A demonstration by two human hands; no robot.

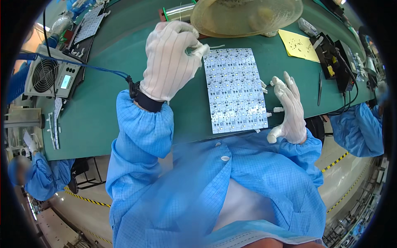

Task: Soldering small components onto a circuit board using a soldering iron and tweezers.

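Note:
A white LED circuit board panel [235,91], covered in rows of small parts, lies on the green table mat in front of me. Above its upper left corner is my left hand [170,58] in a striped white glove, a dark strap with a blue cord around its wrist. Its thumb and fingertips are drawn together in a pinch; what is between them is too small to tell. Along the panel's right side my right hand [290,109], gloved too, has its fingers spread and holds nothing. White connectors [278,109] on short leads stick out between it and the panel.
A translucent yellowish hood [247,18] hangs over the far edge. Small parts dot a yellow sheet [299,45]; tweezers [319,87] and a black device [331,60] stand right of it. At left are a fan unit [46,76] and narrow strips [56,124]. Co-workers sit on both sides.

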